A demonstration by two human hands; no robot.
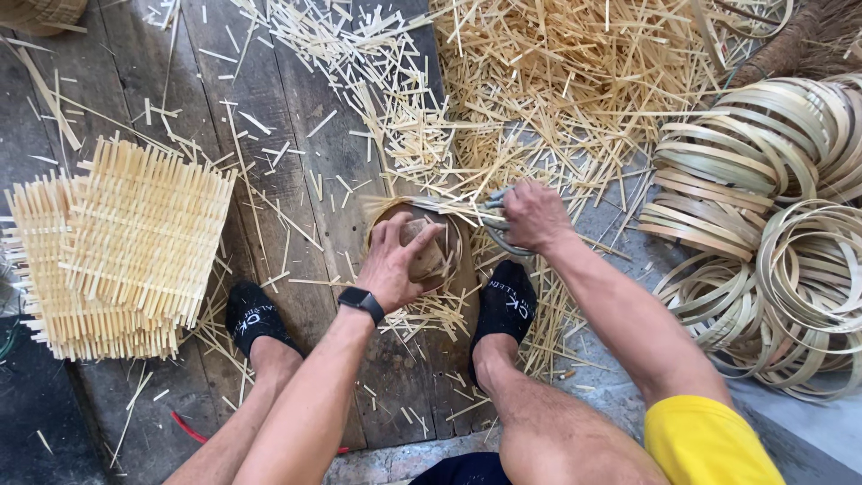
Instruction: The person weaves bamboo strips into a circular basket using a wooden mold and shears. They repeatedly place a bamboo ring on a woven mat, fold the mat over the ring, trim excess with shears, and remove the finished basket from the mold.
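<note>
Two hands met over the round woven piece [444, 260]: left hand [395, 260] pressed a block [422, 247] onto it, right hand [534, 216] gripped shears [498, 224] at its right rim.

Black smartwatch [361, 302], 2 black socks [254, 316], yellow shorts [709, 443], bare arms

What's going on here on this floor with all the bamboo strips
A person sits on a plank floor, pressing a round block down into a small bamboo basket with the left hand. The right hand grips shears at the basket's rim. Woven mats lie stacked to the left, bamboo hoops to the right, and cut strips are strewn around.
</note>
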